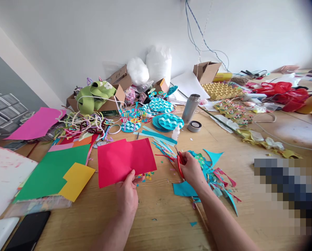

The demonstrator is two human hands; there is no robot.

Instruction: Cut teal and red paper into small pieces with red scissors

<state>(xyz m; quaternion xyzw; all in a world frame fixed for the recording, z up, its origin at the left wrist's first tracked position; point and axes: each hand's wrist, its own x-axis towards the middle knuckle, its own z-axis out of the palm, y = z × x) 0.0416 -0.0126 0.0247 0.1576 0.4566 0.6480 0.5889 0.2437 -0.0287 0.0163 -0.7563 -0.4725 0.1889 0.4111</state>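
A sheet of red paper (126, 158) is pinched at its lower edge by my left hand (128, 195), which holds it up over the table. My right hand (191, 169) grips red-handled scissors (180, 165), their tips pointing away from me. Between the hands, small coloured paper dots (147, 177) lie partly behind the red sheet. Under and beside my right hand are blue paper scraps (183, 189) and a heap of red and teal offcuts (220, 174). A thin wooden stick (200, 214) lies beneath my right forearm.
Green paper (54, 170) and yellow paper (77, 179) lie left, near a black phone (28, 232). Ahead are a white glue bottle (176, 133), blue wavy discs (169, 122), a metal flask (191, 108) and its lid (194, 126). Cardboard egg trays (220, 91) stand back right.
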